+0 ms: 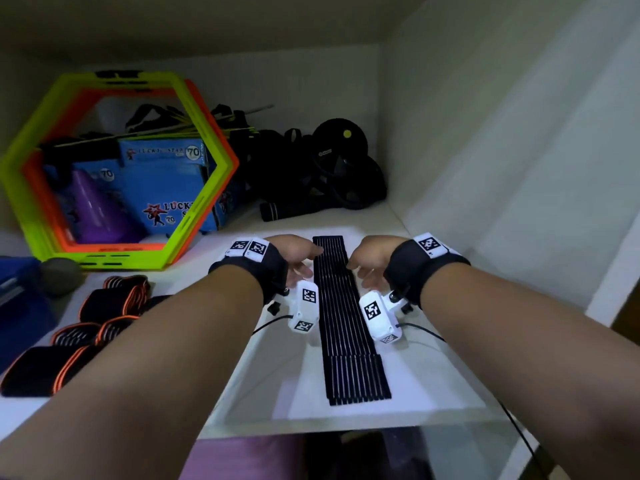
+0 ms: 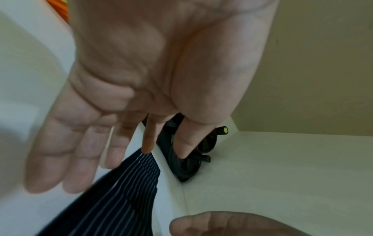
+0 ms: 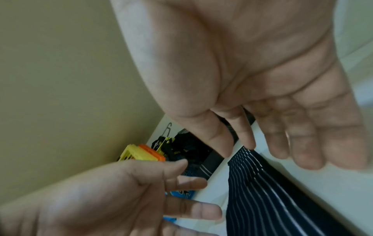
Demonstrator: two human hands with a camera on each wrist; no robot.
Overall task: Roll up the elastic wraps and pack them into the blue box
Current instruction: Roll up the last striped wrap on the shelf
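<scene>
A long black elastic wrap [image 1: 346, 320] with thin white stripes lies flat and unrolled on the white shelf [image 1: 433, 375], running away from me. My left hand [image 1: 306, 263] and right hand [image 1: 356, 268] flank its far end, both with relaxed, nearly straight fingers and holding nothing. In the left wrist view the left hand [image 2: 153, 127] has one fingertip at the far corner of the wrap [image 2: 125, 191]. The right hand [image 3: 252, 140] likewise has its index fingertip at the other far corner of the wrap [image 3: 272, 191]. A blue box [image 1: 17, 296] shows at the left edge.
Several black wraps with orange edges [image 1: 100, 317] lie at the left. Green and orange hexagon frames [image 1: 194, 216] lean before blue printed cartons [image 1: 166, 178]. Black wheels and straps [image 1: 339, 161] fill the back corner. A wall [image 1: 502, 168] closes the right side.
</scene>
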